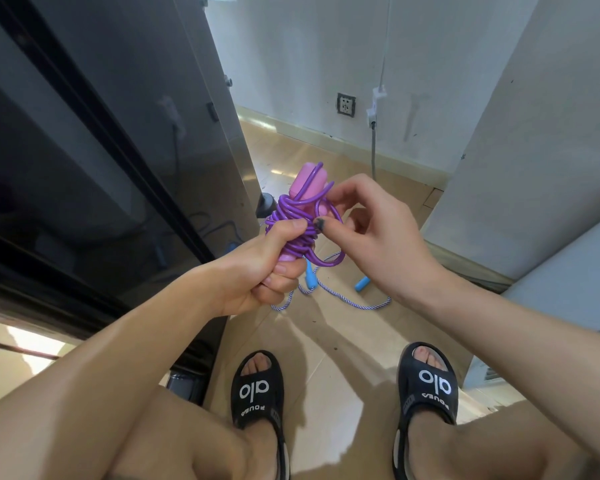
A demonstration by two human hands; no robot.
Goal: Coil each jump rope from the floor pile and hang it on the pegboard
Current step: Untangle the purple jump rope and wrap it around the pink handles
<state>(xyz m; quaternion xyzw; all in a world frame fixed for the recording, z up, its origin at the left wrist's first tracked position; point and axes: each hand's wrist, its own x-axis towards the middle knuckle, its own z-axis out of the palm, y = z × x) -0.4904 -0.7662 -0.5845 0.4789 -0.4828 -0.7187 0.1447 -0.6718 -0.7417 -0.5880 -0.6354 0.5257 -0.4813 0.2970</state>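
Sandals (257, 393) planted; left hand (257, 271) grips purple rope (291, 220) w/ pink handles, nearly coiled, right hand (368, 220) pinches last loop; blue-handled rope (343, 299) on floor uncoiled, pegboard unseen.

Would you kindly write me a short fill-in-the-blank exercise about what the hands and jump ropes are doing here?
1. The left hand grips the wound rope bundle, whose cord is ____ in colour.
2. The bundle's handles are ____.
3. The right hand pinches a ____ of that cord.
4. The striped rope with blue handles lies on the ____.

Missing words: purple; pink; loop; floor
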